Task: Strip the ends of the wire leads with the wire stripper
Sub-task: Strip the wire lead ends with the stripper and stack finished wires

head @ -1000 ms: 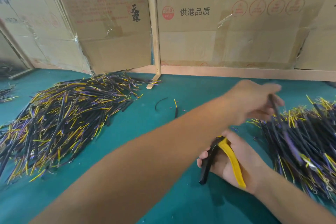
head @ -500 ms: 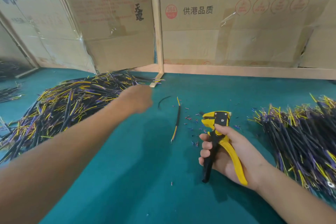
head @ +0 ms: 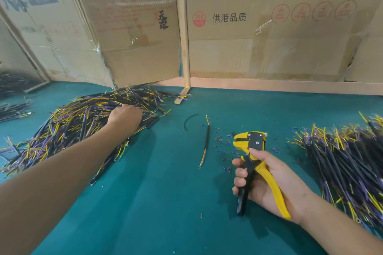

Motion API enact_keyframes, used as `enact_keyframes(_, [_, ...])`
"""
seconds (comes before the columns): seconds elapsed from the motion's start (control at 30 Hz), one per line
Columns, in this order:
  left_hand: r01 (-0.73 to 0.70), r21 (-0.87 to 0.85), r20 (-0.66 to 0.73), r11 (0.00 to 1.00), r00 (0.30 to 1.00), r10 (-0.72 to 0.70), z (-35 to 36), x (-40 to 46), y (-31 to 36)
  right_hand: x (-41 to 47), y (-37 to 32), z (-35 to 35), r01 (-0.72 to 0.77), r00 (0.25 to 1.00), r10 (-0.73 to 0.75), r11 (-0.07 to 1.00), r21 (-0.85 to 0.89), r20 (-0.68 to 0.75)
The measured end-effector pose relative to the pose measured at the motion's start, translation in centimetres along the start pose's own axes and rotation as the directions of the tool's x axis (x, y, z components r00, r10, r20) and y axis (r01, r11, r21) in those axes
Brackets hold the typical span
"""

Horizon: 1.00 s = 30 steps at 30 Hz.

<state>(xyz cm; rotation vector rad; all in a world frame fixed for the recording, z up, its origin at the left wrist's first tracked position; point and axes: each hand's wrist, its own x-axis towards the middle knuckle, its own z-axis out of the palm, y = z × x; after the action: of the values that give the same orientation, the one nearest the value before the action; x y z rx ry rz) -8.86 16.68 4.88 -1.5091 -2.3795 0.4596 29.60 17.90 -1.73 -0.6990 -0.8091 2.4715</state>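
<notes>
My right hand (head: 275, 182) grips the yellow and black wire stripper (head: 251, 151) by its handles, low over the green table (head: 165, 203), jaws pointing away from me and holding nothing. My left hand (head: 124, 117) lies on top of the big left pile of black, yellow and purple wire leads (head: 68, 130). Its fingertips are buried among the wires, so whether they hold one is hidden. A second pile of wire leads (head: 348, 163) lies right of the stripper. One loose lead (head: 206, 141) lies between my hands.
Small bits of stripped insulation (head: 222, 143) are scattered left of the stripper's jaws. A short curved black piece (head: 189, 121) lies near the loose lead. Cardboard walls (head: 269, 47) and a wooden post (head: 184, 47) close off the back of the table.
My left hand has swung from the right pile across the table to the left pile. The right hand has kept hold of the stripper in nearly the same place.
</notes>
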Motion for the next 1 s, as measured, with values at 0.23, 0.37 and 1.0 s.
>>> enact_keyframes(0.23, [-0.123, 0.177, -0.092, 0.977, 0.986, 0.141, 0.3, 0.5, -0.1, -0.2, 0.0, 0.1, 0.002, 1.000, -0.002, 1.000, -0.001, 0.015])
enact_keyframes(0.37, [-0.162, 0.022, -0.144, 0.987, 0.976, 0.163, -0.3, 0.1, 0.2, -0.1, 0.0, 0.0, -0.006, 1.000, 0.006, 1.000, -0.001, 0.015])
enact_keyframes(1.0, [-0.326, -0.821, -0.406, -0.468, 0.911, 0.077, -6.4, -10.4, 13.1, -0.3, 0.0, 0.5, 0.009, 1.000, -0.009, 1.000, -0.026, -0.004])
